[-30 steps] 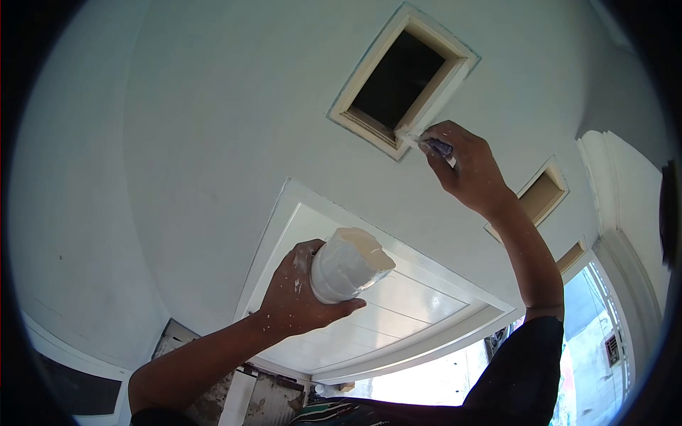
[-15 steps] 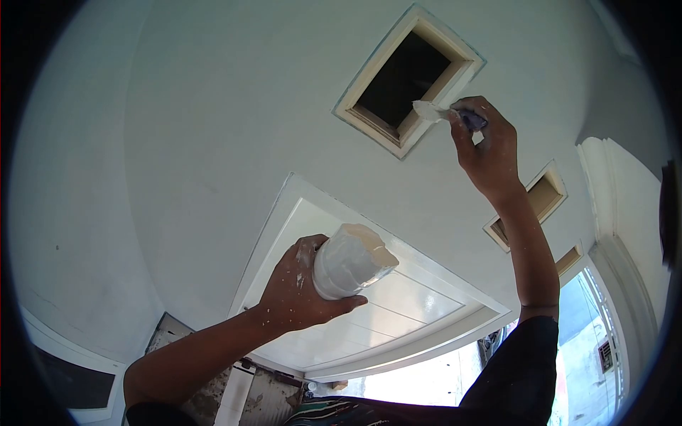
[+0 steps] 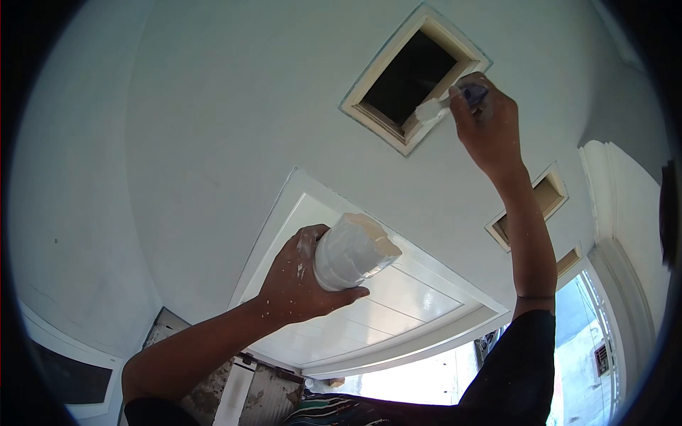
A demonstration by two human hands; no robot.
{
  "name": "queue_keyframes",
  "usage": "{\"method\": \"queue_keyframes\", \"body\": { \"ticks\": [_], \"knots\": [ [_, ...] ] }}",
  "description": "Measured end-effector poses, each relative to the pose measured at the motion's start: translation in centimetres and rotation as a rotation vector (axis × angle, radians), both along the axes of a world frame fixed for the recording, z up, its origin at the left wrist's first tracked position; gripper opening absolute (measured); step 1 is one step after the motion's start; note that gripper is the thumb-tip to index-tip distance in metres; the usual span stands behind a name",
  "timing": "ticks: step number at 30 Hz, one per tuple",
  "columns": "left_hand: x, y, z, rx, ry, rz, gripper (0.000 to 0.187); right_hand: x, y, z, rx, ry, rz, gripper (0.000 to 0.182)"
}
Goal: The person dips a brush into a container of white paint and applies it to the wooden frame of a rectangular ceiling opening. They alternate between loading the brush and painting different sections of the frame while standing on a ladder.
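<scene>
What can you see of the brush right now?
The brush is small, with a dark purple handle mostly hidden in the right hand. Its bristles, loaded with white paint, point left and press on the inner right edge of the vent frame. Only that hand and the frame touch it.

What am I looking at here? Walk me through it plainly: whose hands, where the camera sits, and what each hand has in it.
There is no machine here. The single picture comes from a camera worn on a person's head, tilted up at a pale wall, so both arms reach into view from below.

The left hand grips a white paint-smeared container, held out at an angle.

The right hand is raised and holds a small brush with a purple handle; its white bristles rest against the inner edge of a rectangular vent opening with a cream frame.

Below is a white-framed panelled door top. Two smaller vent openings sit further right, with bright daylight beyond them.
</scene>
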State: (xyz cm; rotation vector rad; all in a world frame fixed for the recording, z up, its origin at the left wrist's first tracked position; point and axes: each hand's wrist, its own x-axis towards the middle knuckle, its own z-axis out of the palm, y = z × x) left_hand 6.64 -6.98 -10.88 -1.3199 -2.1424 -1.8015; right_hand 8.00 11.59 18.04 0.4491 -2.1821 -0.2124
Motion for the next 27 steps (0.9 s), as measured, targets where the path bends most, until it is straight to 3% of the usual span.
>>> {"method": "queue_keyframes", "body": {
  "ticks": [4,11,13,18,21,23,27],
  "knots": [
    [-0.1,0.0,-0.3,0.025,0.04,0.019,0.11,-0.9,0.3,-0.3,0.053,-0.065,-0.147,0.017],
    [-0.1,-0.1,0.0,0.027,0.009,0.015,0.11,-2.3,-0.4,1.0,0.059,0.055,-0.114,0.02],
    [-0.1,-0.2,0.0,0.024,0.005,0.012,0.11,-2.8,-0.3,0.5,0.094,-0.081,-0.244,0.021],
    [-0.2,-0.2,0.0,0.0,0.02,0.04,0.11,-2.5,-0.8,0.8,0.012,0.002,-0.114,0.022],
    [-0.4,-0.1,-0.1,0.021,0.055,0.049,0.109,-2.6,-0.3,0.3,0.053,-0.138,-0.185,0.022],
    [-0.4,-0.1,-0.1,0.03,-0.005,0.028,0.108,-1.8,-0.8,0.6,-0.028,-0.034,-0.01,0.021],
    [-0.5,-0.2,0.0,0.005,0.015,0.038,0.108,-1.3,0.2,-0.4,0.035,-0.087,-0.129,0.019]
  ]
}}
